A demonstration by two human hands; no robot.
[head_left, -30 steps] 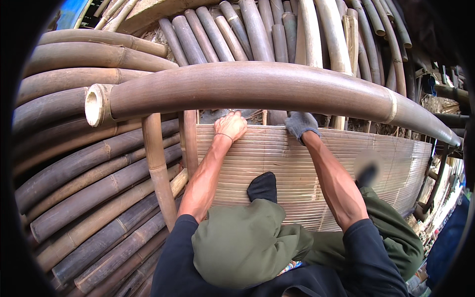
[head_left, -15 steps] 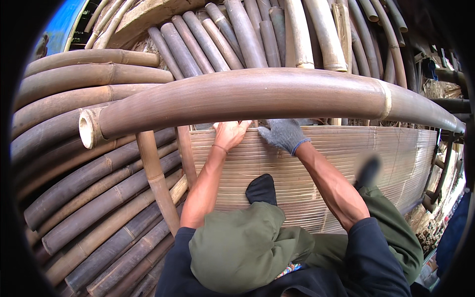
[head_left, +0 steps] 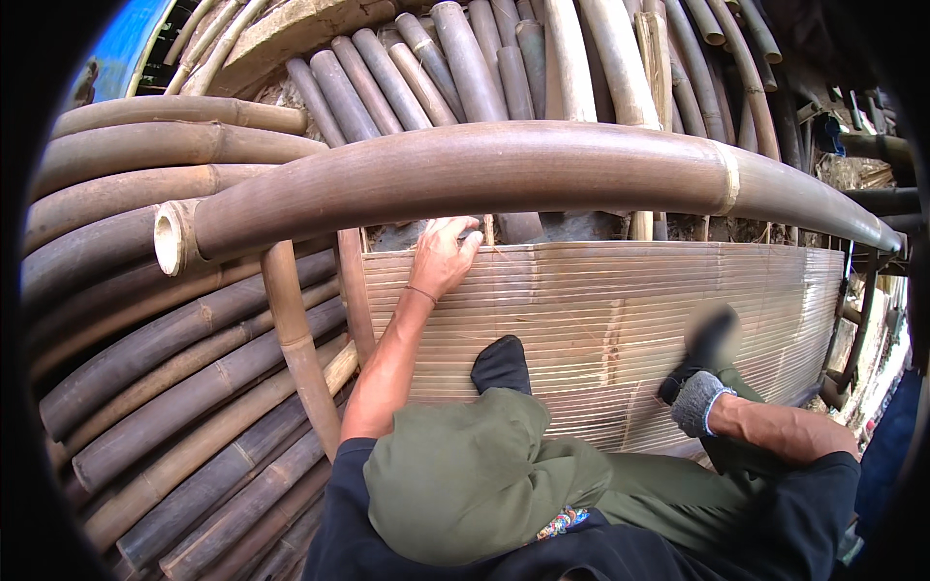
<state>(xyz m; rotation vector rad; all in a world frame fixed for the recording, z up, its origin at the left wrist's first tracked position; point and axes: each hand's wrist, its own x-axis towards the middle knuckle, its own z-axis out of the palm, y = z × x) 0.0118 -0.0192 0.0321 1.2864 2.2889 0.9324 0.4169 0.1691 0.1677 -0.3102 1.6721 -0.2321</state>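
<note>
A slatted mat is laid out in front of the person, under the socked left foot. At its far edge, toward the left corner, the left hand is placed, bare, with a thin cord worn at the wrist; its fingers are bent, but whether anything is pinched by them cannot be told. The right hand, covered by a grey glove, is held low over the mat's near right part — just beside the right foot, which is partly blurred. Its fingers are hidden, so their state cannot be told. Past the far edge, the view is crossed by a thick brown pole, its pale cut end at the left. A slanted post is seen below that end, and more bamboo is stacked at the left.
</note>
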